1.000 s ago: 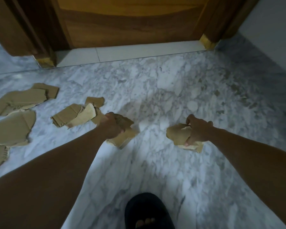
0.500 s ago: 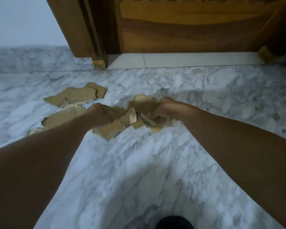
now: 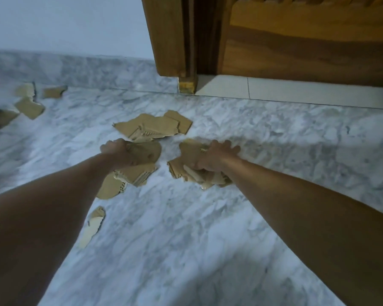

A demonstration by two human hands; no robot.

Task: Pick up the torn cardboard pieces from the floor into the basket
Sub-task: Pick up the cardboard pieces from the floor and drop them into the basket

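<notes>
Cardboard filled both fists: the left hand (image 3: 119, 152) was clamped on a stack of torn pieces (image 3: 139, 173), and the right hand (image 3: 215, 157) gripped its own bundle (image 3: 186, 166) just beside it, low over the marble floor (image 3: 186, 239). More scraps lay beyond the hands (image 3: 153, 127), near the left forearm (image 3: 93, 226) and far left by the wall (image 3: 29, 107). No basket was in view. Both loads looked overfull and loosely layered, so outer sheets could slip out during the carry.
</notes>
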